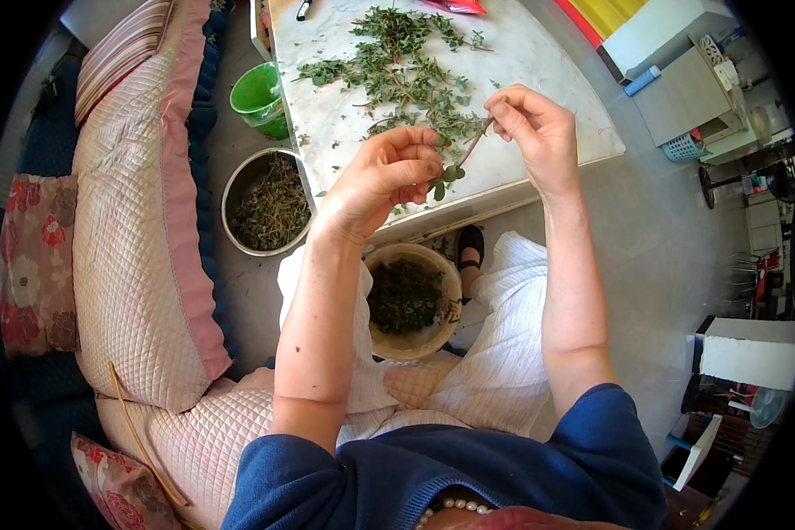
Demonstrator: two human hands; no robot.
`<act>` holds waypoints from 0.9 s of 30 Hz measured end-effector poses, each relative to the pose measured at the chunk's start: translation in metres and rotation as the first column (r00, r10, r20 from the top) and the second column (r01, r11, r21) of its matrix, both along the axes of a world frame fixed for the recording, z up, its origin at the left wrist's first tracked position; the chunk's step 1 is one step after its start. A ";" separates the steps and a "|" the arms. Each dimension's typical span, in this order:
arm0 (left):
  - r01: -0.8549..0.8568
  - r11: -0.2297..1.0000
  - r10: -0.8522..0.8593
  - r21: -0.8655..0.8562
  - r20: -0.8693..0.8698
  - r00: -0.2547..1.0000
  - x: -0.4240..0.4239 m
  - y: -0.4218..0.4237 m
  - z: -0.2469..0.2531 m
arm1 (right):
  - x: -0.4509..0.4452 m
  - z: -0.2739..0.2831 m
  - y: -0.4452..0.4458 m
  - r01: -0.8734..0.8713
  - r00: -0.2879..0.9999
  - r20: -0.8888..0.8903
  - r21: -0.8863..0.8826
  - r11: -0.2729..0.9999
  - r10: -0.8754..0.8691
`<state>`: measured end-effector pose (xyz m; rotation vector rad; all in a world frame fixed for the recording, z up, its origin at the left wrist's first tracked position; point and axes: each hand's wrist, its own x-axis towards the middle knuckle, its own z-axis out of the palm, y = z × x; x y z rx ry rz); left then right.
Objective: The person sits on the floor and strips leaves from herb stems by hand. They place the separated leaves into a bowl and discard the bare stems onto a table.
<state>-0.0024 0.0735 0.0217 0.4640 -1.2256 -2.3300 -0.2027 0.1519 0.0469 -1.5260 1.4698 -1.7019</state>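
Over the front edge of the white table (331, 33), my two hands stretch a reddish leafy stem (473, 147) between them. Fingers of my left hand (397, 169) pinch its leafy lower end, where small round green leaves stick out. The bare upper end is between the thumb and fingers of my right hand (533, 126). Behind them, a loose heap of green leafy sprigs (397, 73) spreads across the tabletop. Below, between my knees, a pale round tub (452, 311) holds dark green leaves (405, 295).
A steel basin (228, 228) of picked stems (275, 205) stands on the floor at left, with a green bin (245, 89) behind it. A knife handle (303, 10) and a red plastic bag (457, 5) lie at the table's far side. A quilted sofa (129, 265) runs along the left.
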 end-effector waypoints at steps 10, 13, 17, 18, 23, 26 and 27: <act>-0.193 0.971 0.202 -0.138 0.051 0.978 -0.015 0.008 -0.003 | 0.001 0.001 0.001 -0.027 0.998 0.056 -0.001 1.000 0.027; -0.162 0.981 0.165 -0.105 0.016 0.986 -0.014 0.005 -0.011 | 0.000 0.001 0.001 -0.041 0.997 0.071 0.001 0.999 0.041; -0.153 0.987 0.154 -0.050 0.005 0.988 -0.014 0.004 -0.013 | -0.002 -0.001 0.000 -0.037 0.995 0.091 0.003 0.999 0.037; -0.143 0.989 0.144 -0.038 0.002 0.990 -0.014 0.004 -0.013 | -0.002 -0.002 0.000 -0.038 0.995 0.095 0.005 0.999 0.037; -0.133 0.991 0.132 -0.030 -0.007 0.991 -0.014 0.007 -0.006 | -0.003 -0.003 0.000 -0.030 0.994 0.108 0.017 0.999 0.028; -0.122 0.991 0.122 -0.047 -0.008 0.993 -0.013 0.007 -0.004 | -0.003 -0.003 0.000 -0.030 0.993 0.114 0.019 0.999 0.028; -0.126 0.991 0.126 -0.047 -0.007 0.992 -0.013 0.007 -0.003 | -0.003 -0.003 0.000 -0.031 0.993 0.116 0.018 0.999 0.029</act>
